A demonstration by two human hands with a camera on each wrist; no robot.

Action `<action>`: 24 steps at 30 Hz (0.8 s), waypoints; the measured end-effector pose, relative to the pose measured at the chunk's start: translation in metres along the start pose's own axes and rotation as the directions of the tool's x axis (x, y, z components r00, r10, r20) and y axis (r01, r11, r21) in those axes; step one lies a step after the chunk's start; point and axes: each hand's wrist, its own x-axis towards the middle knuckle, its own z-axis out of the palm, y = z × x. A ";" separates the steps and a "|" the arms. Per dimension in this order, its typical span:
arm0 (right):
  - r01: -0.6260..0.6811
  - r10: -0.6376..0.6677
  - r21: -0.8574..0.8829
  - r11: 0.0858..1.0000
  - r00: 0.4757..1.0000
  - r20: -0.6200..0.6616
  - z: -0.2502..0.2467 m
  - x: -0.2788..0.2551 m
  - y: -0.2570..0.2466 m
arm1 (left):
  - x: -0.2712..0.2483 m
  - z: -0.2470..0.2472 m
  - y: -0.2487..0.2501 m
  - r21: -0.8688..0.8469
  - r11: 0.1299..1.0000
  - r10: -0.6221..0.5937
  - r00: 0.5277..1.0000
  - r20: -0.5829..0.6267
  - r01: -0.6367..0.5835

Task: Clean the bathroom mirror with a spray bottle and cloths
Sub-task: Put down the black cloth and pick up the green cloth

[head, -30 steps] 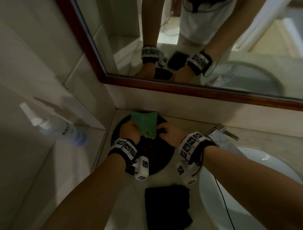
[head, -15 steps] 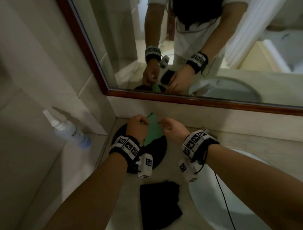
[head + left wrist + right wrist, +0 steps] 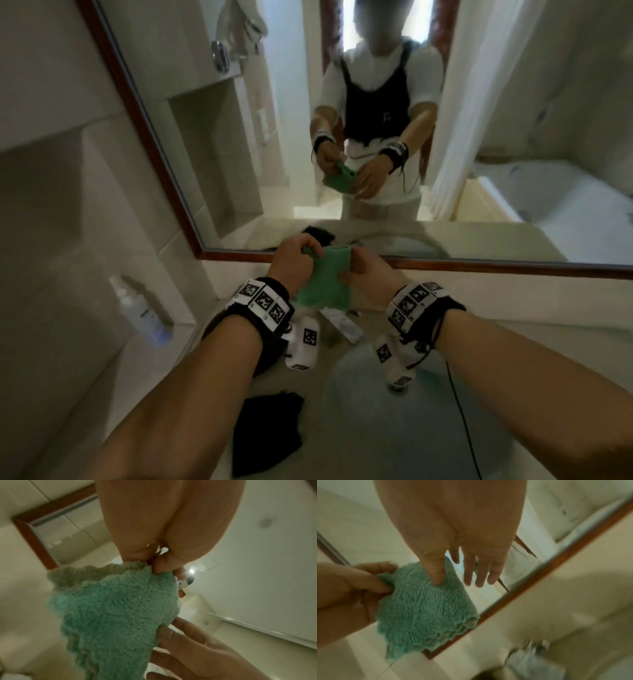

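You hold the green cloth in the air just in front of the mirror, at its lower frame edge. Your left hand has its fingers curled tight, pinching the cloth's top corner. Your right hand pinches the opposite edge between thumb and forefinger, the other fingers stretched loosely straight. The spray bottle stands below the mirror's left corner, pale liquid at its base; how full it is, you cannot tell. The black cloth lies on the counter well below the mirror, beside the sink, whose basin your right forearm partly hides.
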 end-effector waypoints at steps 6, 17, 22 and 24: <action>0.041 -0.018 0.103 0.994 0.975 -0.219 -0.115 -0.094 0.019 | -0.054 0.080 0.113 -0.121 0.990 0.071 0.997 -0.043 -0.076; 0.160 -0.076 0.294 0.942 0.957 -0.278 -0.241 -0.236 0.064 | -0.124 0.206 0.235 -0.268 0.955 0.199 0.948 0.248 -0.130; 0.166 -0.023 0.359 0.918 0.929 -0.370 -0.257 -0.275 0.077 | -0.143 0.235 0.254 -0.296 0.952 0.165 0.942 0.291 -0.075; 0.159 -0.006 0.363 0.918 0.922 -0.387 -0.260 -0.288 0.078 | -0.152 0.242 0.259 -0.305 0.951 0.156 0.937 0.313 -0.056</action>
